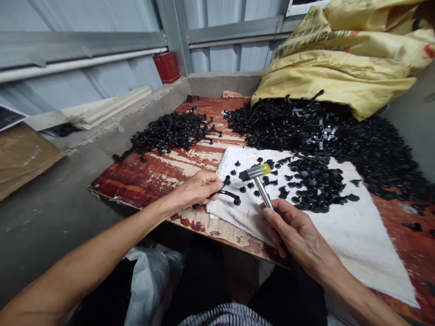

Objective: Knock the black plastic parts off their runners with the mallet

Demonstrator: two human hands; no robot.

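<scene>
My left hand [199, 188] is closed on slim black pulls with round ends [231, 195], just over the near left edge of a white cloth [353, 244]. How many it holds is partly hidden by the fingers. My right hand [292, 222] grips a small two-faced mallet [263, 191] by its metal handle. Its head has one black face and one yellow face, and it hangs above the cloth to the right of the pulls. Small black round-headed pieces [316, 183] lie heaped and scattered on the cloth.
A worn red-brown table [136, 183] carries a heap of black pulls [173, 131] at the left. A larger black heap [295, 120] spills from a yellow sack [326, 72] at the back right. A red tin [166, 67] stands in the far corner. Below the table edge hangs a pale plastic bag [152, 276].
</scene>
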